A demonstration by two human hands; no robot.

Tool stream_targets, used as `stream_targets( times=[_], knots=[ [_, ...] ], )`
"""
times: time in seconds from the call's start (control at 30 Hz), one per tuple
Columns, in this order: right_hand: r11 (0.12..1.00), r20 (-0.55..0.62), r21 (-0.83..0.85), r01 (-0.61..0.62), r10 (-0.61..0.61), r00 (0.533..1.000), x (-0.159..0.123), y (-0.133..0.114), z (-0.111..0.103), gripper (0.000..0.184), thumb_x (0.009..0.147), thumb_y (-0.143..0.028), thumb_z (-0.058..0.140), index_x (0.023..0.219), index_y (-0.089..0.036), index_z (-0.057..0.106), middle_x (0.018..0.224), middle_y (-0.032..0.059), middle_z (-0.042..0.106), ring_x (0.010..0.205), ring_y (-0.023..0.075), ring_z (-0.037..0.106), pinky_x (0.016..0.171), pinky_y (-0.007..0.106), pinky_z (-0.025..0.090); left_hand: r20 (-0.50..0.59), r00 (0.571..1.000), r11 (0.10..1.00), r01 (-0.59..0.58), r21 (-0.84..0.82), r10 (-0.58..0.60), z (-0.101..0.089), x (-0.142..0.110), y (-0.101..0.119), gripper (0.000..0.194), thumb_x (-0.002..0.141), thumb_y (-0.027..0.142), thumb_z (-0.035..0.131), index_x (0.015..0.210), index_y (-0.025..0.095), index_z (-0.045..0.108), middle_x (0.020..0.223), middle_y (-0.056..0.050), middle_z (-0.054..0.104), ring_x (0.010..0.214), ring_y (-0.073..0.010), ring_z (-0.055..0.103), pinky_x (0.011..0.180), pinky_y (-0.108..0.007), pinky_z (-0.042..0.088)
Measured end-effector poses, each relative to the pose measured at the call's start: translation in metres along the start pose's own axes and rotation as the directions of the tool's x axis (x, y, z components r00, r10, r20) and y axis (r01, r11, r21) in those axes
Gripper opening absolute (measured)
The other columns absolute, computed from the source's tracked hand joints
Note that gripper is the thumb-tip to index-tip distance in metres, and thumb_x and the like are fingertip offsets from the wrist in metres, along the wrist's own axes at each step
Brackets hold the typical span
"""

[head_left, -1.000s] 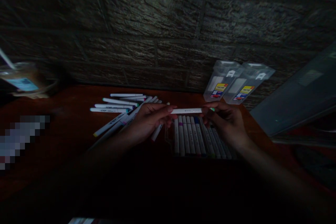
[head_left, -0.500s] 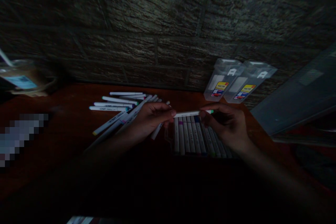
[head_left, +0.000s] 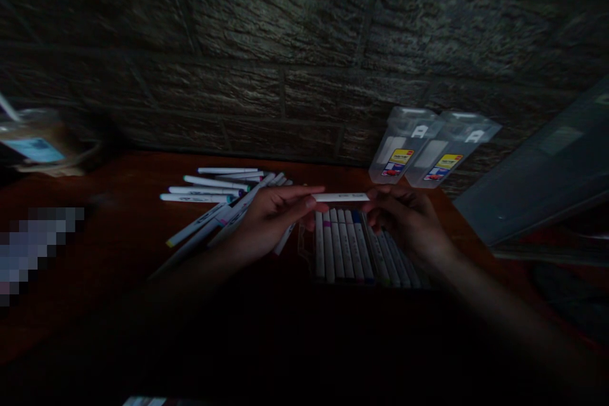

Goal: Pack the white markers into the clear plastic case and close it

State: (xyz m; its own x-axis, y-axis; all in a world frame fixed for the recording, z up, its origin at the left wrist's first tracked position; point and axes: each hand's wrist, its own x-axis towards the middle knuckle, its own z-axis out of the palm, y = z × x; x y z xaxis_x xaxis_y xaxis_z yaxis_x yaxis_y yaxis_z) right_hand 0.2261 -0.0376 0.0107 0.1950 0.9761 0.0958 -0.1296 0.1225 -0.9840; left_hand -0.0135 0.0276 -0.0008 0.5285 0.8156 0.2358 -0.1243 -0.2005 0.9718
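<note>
Between my two hands a white marker (head_left: 340, 197) is held level, its ends covered by fingers. My left hand (head_left: 280, 212) pinches its left end, and my right hand (head_left: 404, 216) is closed around its right end. Below the held marker, a row of white markers (head_left: 345, 247) lies side by side in a clear case (head_left: 306, 254), whose near part is lost in shadow. Left of the row, a loose pile of white markers (head_left: 204, 190) with coloured ends spreads over the table, partly hidden behind my left hand and forearm.
Two clear plastic cases (head_left: 392, 149) with yellow and blue labels stand against the stone-block wall (head_left: 266, 38) at the back right. A cup with a straw (head_left: 38, 139) stands far left on the brown table (head_left: 128, 203). A grey panel (head_left: 537, 158) slants along the right side.
The held marker has risen slightly and turned, so dark print now shows on it. My right fingers have curled over its green end, which no longer shows.
</note>
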Motion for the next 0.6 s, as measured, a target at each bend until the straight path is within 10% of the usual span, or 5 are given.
stream_targets(
  times=[0.6],
  knots=[
    [0.984,0.118,-0.115,0.135,-0.121,0.986,-0.0058,-0.0008,0.004,0.014,0.081,-0.032,0.086,0.084,-0.021,0.077,0.07,0.0012,0.075,0.05,0.0119,0.065,0.042,0.023,0.054,-0.033,0.999,0.996,0.0,0.09,0.003,0.0027,0.0016,0.0018,0.013,0.082,0.026,0.079,0.084,0.016,0.072,0.066,0.001,0.071,0.054,-0.01,0.061,0.053,-0.021,0.047]
  ],
)
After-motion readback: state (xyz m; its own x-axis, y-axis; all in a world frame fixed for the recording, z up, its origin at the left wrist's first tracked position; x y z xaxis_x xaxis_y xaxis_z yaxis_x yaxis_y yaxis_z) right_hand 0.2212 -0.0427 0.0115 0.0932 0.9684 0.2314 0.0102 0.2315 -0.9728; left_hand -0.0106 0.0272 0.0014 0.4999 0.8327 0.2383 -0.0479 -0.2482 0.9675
